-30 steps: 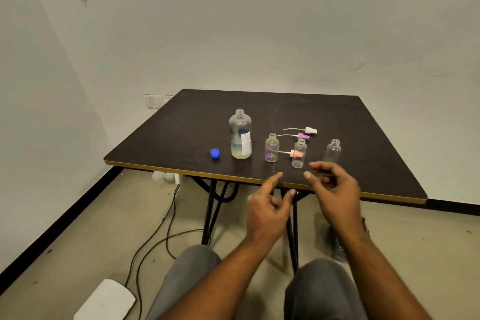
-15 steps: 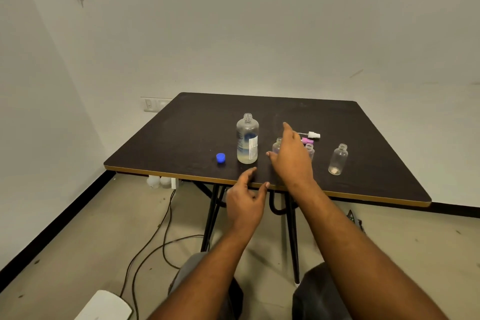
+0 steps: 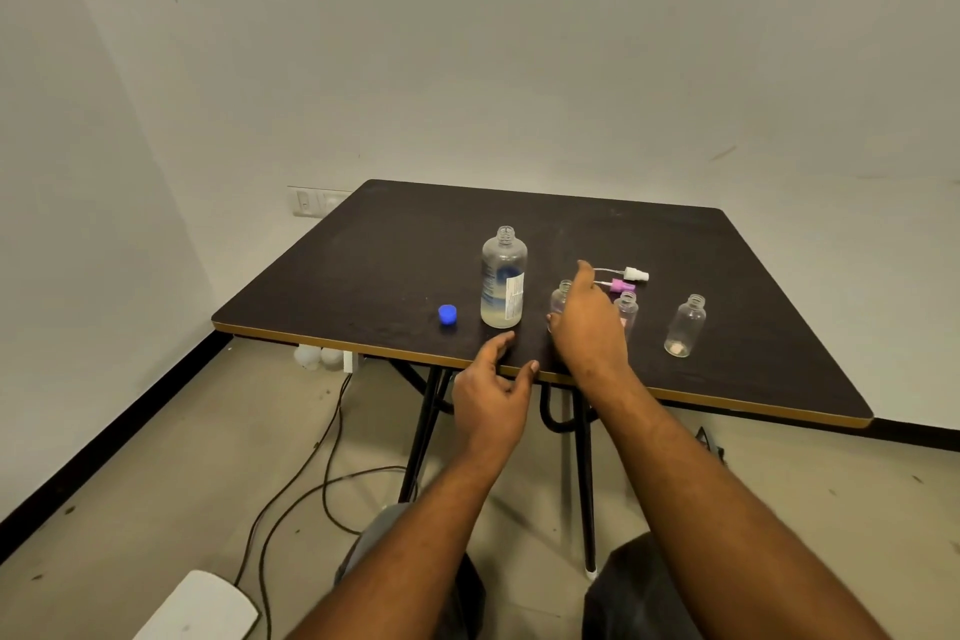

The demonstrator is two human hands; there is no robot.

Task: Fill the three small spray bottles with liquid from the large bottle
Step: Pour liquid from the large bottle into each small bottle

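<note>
Nearest, the left hand (image 3: 493,395) hovers at the front edge of the table (image 3: 363,351), fingers loosely spread and holding nothing. Just beyond, the right hand (image 3: 587,322) stretches its fingers over the leftmost small bottle (image 3: 561,296), half hiding it; whether it touches, I cannot tell. Best to steady that bottle low, then tip the uncapped large bottle (image 3: 504,276), upright just left, slowly into the narrow neck. Two more small bottles (image 3: 685,326) stand open to the right.

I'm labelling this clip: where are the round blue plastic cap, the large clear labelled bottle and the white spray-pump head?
round blue plastic cap (image 3: 447,314), head view, its top face.
large clear labelled bottle (image 3: 501,273), head view, body above the white label.
white spray-pump head (image 3: 636,274), head view, its white collar.
</note>
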